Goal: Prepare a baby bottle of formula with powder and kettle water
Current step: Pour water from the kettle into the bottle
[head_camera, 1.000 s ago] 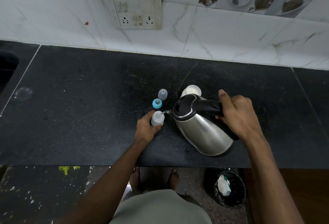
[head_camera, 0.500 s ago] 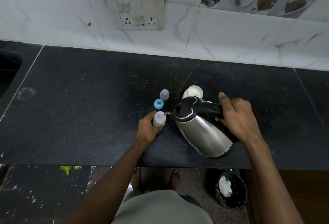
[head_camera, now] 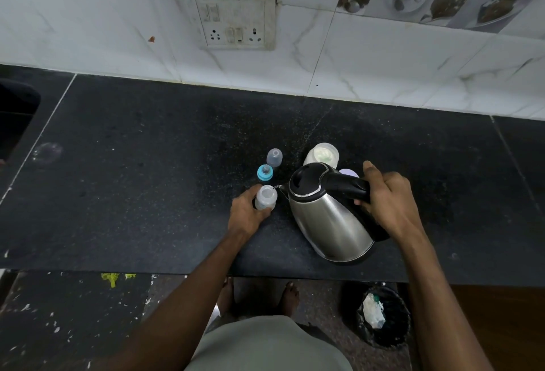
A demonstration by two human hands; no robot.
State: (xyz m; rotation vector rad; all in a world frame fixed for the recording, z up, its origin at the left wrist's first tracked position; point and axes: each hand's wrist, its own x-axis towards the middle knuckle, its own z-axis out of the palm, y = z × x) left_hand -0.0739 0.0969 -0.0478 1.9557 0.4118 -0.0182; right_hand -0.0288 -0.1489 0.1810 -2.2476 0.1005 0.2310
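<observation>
- Bottle stands on the counter, our left hand wrapped around it.
- Our right hand grips the tipped kettle, spout touching the bottle.
- We can read no words.

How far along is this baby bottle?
Done: the bottle is uncapped; its blue-ringed teat and clear cap stand aside. In hand: left hand steadies it while the right hand tips the kettle, water trickling in. Left: closing it; powder inside can't be judged.

The kettle at centre right has a brushed, shiny steel body and a glossy black plastic lid. The desk is dark speckled stone; the baby bottle is translucent plastic.
</observation>
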